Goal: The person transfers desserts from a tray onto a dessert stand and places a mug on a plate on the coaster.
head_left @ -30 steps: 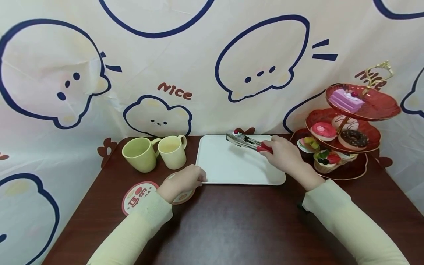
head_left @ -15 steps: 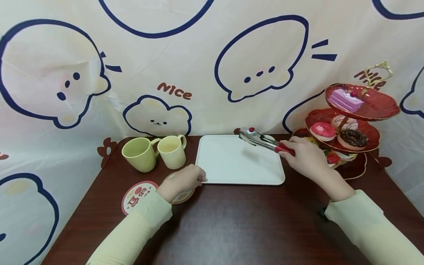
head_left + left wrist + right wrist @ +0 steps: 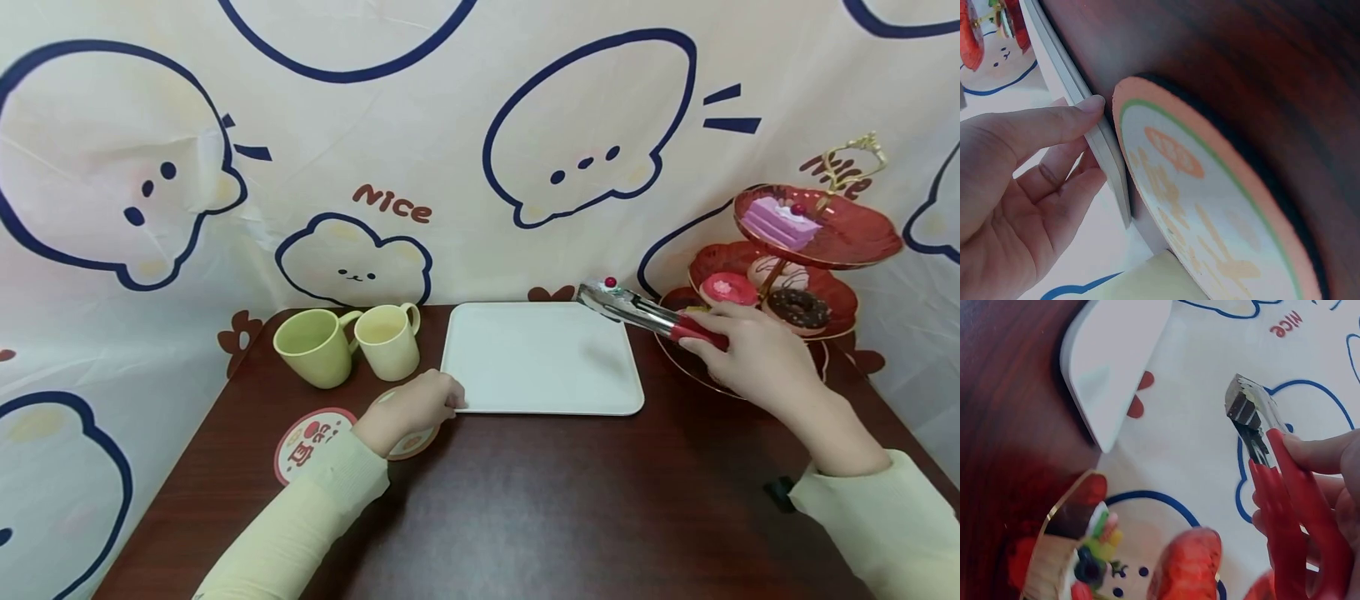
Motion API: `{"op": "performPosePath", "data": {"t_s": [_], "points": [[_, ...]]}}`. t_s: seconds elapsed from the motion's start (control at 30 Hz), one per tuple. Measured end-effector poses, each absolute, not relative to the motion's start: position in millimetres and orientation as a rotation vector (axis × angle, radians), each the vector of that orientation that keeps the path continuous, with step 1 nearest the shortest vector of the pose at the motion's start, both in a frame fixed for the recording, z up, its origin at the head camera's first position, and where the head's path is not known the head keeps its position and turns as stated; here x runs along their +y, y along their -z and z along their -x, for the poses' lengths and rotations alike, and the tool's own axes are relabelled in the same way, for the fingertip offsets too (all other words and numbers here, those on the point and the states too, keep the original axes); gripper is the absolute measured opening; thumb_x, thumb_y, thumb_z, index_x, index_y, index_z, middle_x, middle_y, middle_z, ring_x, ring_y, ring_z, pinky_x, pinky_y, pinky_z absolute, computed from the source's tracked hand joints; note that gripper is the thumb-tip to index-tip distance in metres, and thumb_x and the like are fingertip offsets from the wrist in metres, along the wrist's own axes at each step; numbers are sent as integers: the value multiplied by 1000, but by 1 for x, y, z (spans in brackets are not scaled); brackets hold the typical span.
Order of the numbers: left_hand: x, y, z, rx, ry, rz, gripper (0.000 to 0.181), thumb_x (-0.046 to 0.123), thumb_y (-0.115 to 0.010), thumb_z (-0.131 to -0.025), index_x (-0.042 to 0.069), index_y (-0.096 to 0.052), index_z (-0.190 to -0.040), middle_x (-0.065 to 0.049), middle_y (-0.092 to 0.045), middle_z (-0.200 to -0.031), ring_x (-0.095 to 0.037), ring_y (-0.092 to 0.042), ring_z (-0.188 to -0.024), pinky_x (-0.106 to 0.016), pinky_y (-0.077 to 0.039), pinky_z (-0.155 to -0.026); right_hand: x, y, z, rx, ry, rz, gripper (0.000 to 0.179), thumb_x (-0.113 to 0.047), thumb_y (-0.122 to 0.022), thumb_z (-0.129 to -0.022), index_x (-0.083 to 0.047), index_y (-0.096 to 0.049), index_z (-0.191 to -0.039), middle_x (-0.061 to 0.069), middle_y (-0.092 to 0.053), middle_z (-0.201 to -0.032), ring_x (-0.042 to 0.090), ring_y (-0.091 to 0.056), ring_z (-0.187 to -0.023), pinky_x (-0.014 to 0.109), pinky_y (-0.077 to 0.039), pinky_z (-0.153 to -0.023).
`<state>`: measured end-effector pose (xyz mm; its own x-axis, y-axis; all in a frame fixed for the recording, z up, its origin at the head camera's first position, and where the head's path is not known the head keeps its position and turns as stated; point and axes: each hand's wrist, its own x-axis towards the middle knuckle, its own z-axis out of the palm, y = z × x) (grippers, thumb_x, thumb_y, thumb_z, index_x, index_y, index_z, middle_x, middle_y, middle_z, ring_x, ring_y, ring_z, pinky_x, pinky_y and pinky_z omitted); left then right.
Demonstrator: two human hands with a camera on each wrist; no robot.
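My right hand (image 3: 750,358) grips red-handled metal tongs (image 3: 660,317). The tong tips pinch a small cake piece topped with a red cherry (image 3: 606,288) above the back right corner of a white tray (image 3: 540,367), beside a red three-tier dessert stand (image 3: 855,242). In the right wrist view the tongs (image 3: 1260,437) hold a layered piece (image 3: 1241,409) above the tray corner (image 3: 1110,362). My left hand (image 3: 411,408) pinches the tray's front left corner. In the left wrist view, the left hand (image 3: 1022,169) has its thumb on the tray edge (image 3: 1100,147) next to a round coaster (image 3: 1210,206).
Two pale green cups (image 3: 311,346) (image 3: 386,337) stand left of the tray. A second round coaster (image 3: 303,440) lies at the front left. The stand holds a pink cake slice (image 3: 780,221), donuts (image 3: 802,307) and a fruit tart (image 3: 1091,556). A printed cloth hangs behind the dark wooden table (image 3: 540,500).
My right hand has carried the tongs and the cake piece rightward, from over the tray's back toward the stand. The left hand has stayed on the tray corner.
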<state>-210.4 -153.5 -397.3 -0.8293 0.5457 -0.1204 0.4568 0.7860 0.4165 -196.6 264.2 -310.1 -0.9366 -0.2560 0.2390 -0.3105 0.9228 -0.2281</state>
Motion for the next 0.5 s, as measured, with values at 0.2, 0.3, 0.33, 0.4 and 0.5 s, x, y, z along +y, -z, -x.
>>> {"op": "performPosePath", "data": {"t_s": [0.2,0.3,0.33,0.4,0.5], "points": [[-155,399,212,2744,-556,-775,18,-6,-72,-87,10,-75,-80,3,-68,-76,-10,-59,-73,-31,-53,-69,282,302,186,-2846,-358,-407,57,-26,-77,-92,3,-60,-137,39,-53,-134,58,-51,-115,71,-47,-80],[-155,400,213,2741,-554,-768,19,-6,-72,-88,10,-74,-78,2,-67,-74,-10,-58,-72,-31,-52,-68,289,300,180,-2823,-320,-400,58,-26,-79,-89,4,-61,-135,38,-56,-129,56,-53,-108,69,-49,-74],[-155,400,213,2737,-554,-759,20,-6,-72,-88,11,-73,-78,3,-66,-74,-10,-57,-71,-31,-52,-67,291,299,179,-2811,-309,-401,57,-25,-80,-88,5,-62,-133,38,-57,-127,55,-54,-106,68,-50,-73],[-155,400,213,2730,-558,-752,20,-6,-72,-88,11,-73,-77,3,-66,-73,-11,-57,-71,-31,-51,-67,295,297,175,-2794,-284,-397,55,-22,-81,-87,7,-63,-130,38,-58,-124,54,-55,-102,68,-50,-73],[-155,400,213,2725,-564,-758,20,-6,-72,-88,11,-73,-77,3,-66,-73,-10,-57,-71,-30,-51,-67,300,294,168,-2783,-245,-362,54,-20,-81,-86,9,-63,-128,39,-58,-120,53,-56,-97,66,-50,-73]]}}
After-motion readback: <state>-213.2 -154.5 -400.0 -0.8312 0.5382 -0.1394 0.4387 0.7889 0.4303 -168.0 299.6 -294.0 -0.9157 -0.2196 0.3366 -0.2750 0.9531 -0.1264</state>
